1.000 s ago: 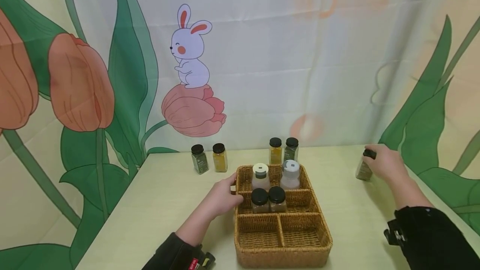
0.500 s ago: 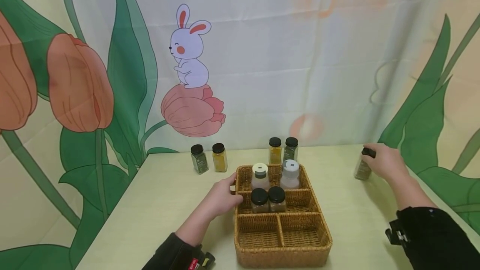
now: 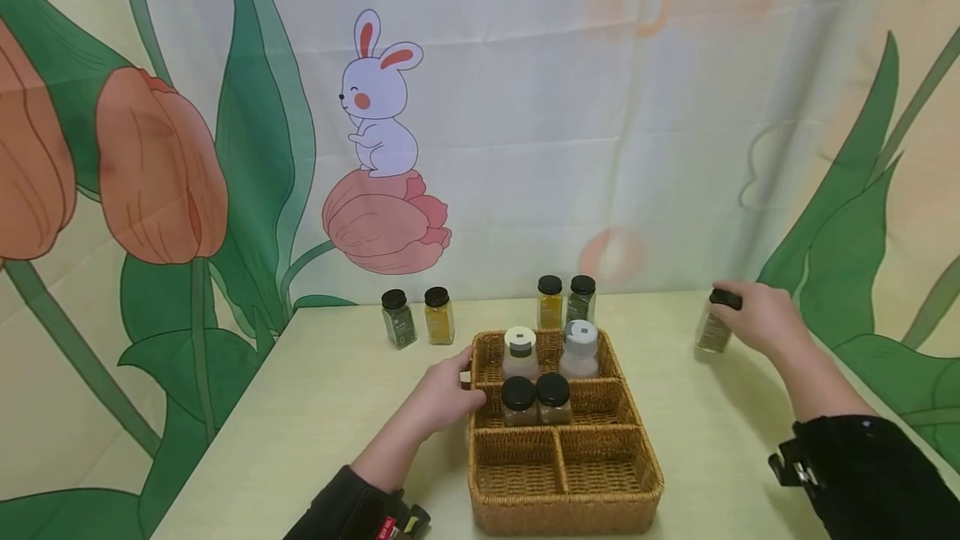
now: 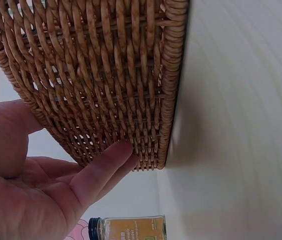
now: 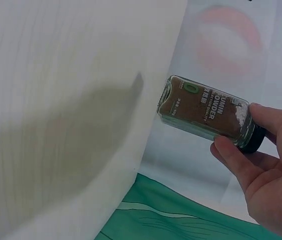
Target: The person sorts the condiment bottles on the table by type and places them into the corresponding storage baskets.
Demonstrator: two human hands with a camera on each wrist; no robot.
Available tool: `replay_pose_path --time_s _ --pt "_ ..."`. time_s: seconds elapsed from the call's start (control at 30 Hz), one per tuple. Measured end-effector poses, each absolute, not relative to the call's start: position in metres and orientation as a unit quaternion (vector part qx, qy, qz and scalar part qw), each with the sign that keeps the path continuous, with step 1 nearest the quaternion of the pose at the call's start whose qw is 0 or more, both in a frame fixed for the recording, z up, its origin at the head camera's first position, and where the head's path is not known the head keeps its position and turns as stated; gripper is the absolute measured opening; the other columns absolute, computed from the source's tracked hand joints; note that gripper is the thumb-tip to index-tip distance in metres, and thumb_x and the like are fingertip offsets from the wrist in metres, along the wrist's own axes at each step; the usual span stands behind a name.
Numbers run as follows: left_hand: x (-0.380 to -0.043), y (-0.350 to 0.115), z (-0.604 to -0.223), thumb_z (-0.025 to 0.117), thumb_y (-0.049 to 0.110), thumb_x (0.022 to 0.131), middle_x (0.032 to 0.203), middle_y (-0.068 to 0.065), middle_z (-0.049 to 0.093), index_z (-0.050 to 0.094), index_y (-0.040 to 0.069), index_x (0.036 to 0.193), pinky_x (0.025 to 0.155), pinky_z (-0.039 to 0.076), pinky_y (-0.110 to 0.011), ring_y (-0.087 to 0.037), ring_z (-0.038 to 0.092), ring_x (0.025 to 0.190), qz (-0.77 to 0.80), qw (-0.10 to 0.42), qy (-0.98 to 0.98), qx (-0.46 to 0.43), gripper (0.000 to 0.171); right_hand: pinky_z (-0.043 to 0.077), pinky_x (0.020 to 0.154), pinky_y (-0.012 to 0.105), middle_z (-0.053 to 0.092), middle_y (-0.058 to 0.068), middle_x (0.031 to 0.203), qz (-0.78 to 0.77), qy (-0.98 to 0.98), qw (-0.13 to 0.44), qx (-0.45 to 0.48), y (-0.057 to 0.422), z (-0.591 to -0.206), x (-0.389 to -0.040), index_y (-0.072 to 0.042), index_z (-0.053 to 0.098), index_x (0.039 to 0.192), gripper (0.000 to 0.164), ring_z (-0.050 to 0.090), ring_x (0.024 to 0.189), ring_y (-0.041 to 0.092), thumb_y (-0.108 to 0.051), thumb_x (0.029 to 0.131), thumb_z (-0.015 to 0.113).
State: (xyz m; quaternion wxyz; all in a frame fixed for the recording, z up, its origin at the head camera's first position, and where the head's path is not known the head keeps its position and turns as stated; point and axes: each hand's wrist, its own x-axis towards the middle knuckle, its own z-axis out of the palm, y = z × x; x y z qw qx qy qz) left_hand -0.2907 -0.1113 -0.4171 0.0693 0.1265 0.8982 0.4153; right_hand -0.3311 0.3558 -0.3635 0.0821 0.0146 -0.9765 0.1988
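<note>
My right hand (image 3: 761,319) pinches a black-capped glass spice jar (image 5: 205,110) of brown cumin powder near its cap. In the right wrist view the jar is held over the pale table. At the left wall of a wicker basket (image 3: 566,515), my left hand (image 3: 442,394) grips the side, fingers (image 4: 103,167) against the outer weave and thumb at the rim. Two white-capped bottles, one cream-topped bottle (image 3: 520,352) and one grey-white bottle (image 3: 580,348), stand in the back compartment. Two black-lidded jars (image 3: 519,400) stand side by side in the middle row.
Behind the basket stand a yellow spice jar (image 3: 550,304) and a green spice jar (image 3: 581,300). Farther left are another green jar (image 3: 400,322) and a turmeric jar (image 3: 439,319). A printed curtain (image 3: 525,148) hangs along the table's back edge.
My right hand has moved slightly left with the cumin jar. The left hand and the basket stay in place.
</note>
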Motion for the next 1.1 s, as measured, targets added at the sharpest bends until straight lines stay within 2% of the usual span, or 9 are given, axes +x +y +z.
replay_pose_path --time_s 0.23,0.5,0.63,0.93,1.1 --pt "-0.292 -0.111 -0.419 0.066 0.012 0.079 0.147 -0.019 0.045 0.025 0.004 0.153 0.057 0.051 -0.029 -0.025 0.068 0.102 0.427 0.076 0.892 0.125 0.085 0.042 0.053 0.032 0.056 0.036 0.12 0.197 -0.975 0.098 0.032 0.347 -0.355 -0.327 -0.006 0.048 0.142 0.056 0.055 0.081 0.035 -0.037 0.096 0.056" --pt "-0.293 -0.111 -0.419 0.065 0.012 0.079 0.148 -0.018 0.045 0.025 0.005 0.153 0.054 0.049 -0.03 -0.021 0.068 0.093 0.423 0.078 0.894 0.123 0.085 0.039 0.05 0.031 0.062 0.031 0.112 0.194 -0.975 0.102 0.044 0.335 -0.343 -0.321 -0.009 0.049 0.142 0.057 0.051 0.065 0.024 -0.041 0.096 0.055" --pt "-0.292 -0.111 -0.419 0.065 0.012 0.08 0.148 -0.018 0.045 0.025 0.006 0.154 0.058 0.051 -0.029 -0.025 0.068 0.104 0.428 0.08 0.892 0.12 0.084 0.039 0.049 0.032 0.063 0.029 0.11 0.195 -0.975 0.097 0.053 0.328 -0.336 -0.317 -0.01 0.048 0.143 0.056 0.05 0.06 0.022 -0.04 0.096 0.055" --pt "-0.291 -0.112 -0.418 0.065 0.011 0.08 0.146 -0.019 0.046 0.024 0.005 0.153 0.062 0.053 -0.029 -0.029 0.067 0.106 0.433 0.079 0.889 0.125 0.084 0.04 0.051 0.032 0.059 0.033 0.12 0.197 -0.974 0.083 0.07 0.312 -0.323 -0.312 -0.011 0.047 0.144 0.057 0.055 0.073 0.025 -0.039 0.095 0.058" --pt "-0.292 -0.111 -0.418 0.065 0.011 0.08 0.145 -0.018 0.048 0.025 0.006 0.153 0.061 0.053 -0.029 -0.025 0.069 0.101 0.429 0.079 0.892 0.124 0.084 0.04 0.051 0.031 0.061 0.033 0.118 0.195 -0.973 0.091 0.081 0.306 -0.319 -0.309 -0.011 0.049 0.143 0.056 0.059 0.076 0.025 -0.04 0.095 0.058"
